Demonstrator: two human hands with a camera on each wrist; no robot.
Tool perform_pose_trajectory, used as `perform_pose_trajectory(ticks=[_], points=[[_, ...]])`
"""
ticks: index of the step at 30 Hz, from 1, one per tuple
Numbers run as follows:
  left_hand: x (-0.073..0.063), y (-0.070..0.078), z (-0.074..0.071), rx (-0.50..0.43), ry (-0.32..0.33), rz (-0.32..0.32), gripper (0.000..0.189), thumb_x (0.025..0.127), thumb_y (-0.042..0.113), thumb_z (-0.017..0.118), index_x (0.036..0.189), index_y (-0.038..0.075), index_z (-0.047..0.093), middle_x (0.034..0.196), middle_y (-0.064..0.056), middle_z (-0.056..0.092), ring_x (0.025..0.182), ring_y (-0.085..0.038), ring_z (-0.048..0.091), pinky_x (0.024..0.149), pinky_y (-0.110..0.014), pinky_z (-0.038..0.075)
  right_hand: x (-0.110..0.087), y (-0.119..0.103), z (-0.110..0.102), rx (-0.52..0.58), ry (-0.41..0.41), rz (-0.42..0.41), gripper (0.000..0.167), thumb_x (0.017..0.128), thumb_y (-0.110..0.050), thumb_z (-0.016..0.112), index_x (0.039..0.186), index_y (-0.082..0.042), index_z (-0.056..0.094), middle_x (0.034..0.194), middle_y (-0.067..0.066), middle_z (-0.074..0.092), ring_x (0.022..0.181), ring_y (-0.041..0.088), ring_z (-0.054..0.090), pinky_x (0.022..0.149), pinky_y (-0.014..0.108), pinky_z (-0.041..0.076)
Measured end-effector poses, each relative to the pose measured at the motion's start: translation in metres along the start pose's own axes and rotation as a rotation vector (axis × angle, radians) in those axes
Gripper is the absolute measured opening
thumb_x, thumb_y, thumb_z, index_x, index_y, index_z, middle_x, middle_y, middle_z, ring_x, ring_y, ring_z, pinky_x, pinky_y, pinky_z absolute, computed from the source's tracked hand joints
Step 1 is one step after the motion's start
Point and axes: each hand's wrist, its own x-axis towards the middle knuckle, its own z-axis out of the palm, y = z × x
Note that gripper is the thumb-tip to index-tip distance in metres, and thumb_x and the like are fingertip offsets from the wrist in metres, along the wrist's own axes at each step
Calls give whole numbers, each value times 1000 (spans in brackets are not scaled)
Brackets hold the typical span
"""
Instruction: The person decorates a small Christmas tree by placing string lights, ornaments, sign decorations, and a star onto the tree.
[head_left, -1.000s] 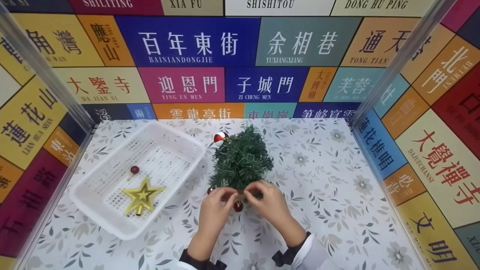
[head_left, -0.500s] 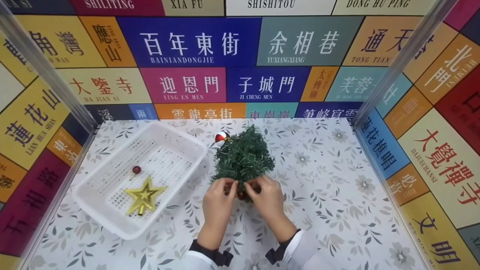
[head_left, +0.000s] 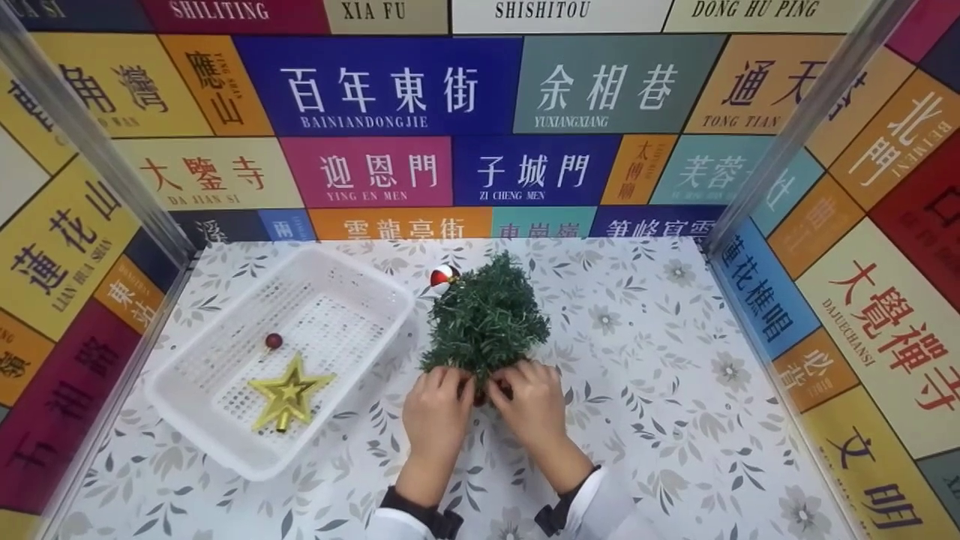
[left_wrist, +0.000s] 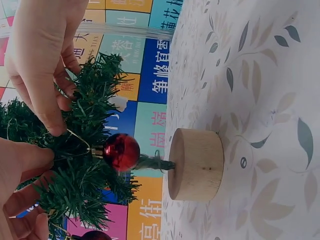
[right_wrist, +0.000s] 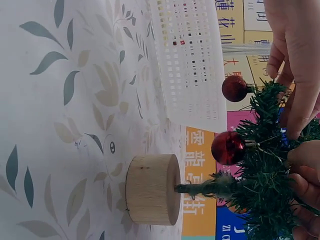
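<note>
A small artificial Christmas tree [head_left: 491,315] stands on a round wooden base [left_wrist: 200,165]. At its near side my left hand [head_left: 436,409] and right hand [head_left: 534,405] meet, thumbs and fingertips close together. A shiny red bauble [left_wrist: 122,152] hangs just below them by a thin gold string [left_wrist: 77,135], which both hands pinch against the green branches. In the head view the fingers mostly cover that bauble. Another red bauble [right_wrist: 234,88] hangs at the tree's left side, and a red-and-white bauble [head_left: 444,278] is at its back left.
Left of the tree sits a white perforated plastic basket [head_left: 202,442]. Inside it lie a gold star topper [head_left: 291,391] and a small dark red bauble [head_left: 273,341]. Sign-printed walls [head_left: 375,90] enclose the floral tablecloth [head_left: 675,450] at the back and sides.
Both hands have moved from in front of the tree up against its lower branches, carrying the red bauble inward. The basket and its contents stay put.
</note>
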Motion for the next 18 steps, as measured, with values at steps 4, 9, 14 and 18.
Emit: perform_pose_trajectory(ticks=[4,9,14,18], points=[[-3,-1,0,-3,3,29,12,72,21,72,69,12,66,73,-2,59,63,-20,55,57,-31,47,-2,-1,0,3,-7,-15,12,67,-22,76,64,-15,66,68,-2,55,66,19,51,60,37,40],[-2,-1,-3,-35,-28,25,12,74,22,71,72,11,65,76,-3,60,67,-21,55,61,-32,47,1,-2,-3,20,-14,-3,14,68,-26,76,66,-15,68,70,-2,57,70,19,50,62,36,38],[0,-5,-12,-120,-62,28,10,74,19,72,75,11,66,79,-1,58,70,-18,56,63,-29,48,3,1,-10,62,-16,14,15,68,-29,76,71,-16,69,74,-3,58,72,18,50,62,35,38],[7,-22,-24,-178,-73,21,10,74,17,72,80,13,66,82,2,60,71,-12,57,61,-23,48,6,11,-20,132,-37,94,14,73,-30,73,78,-17,68,77,-5,58,74,16,51,66,35,39]])
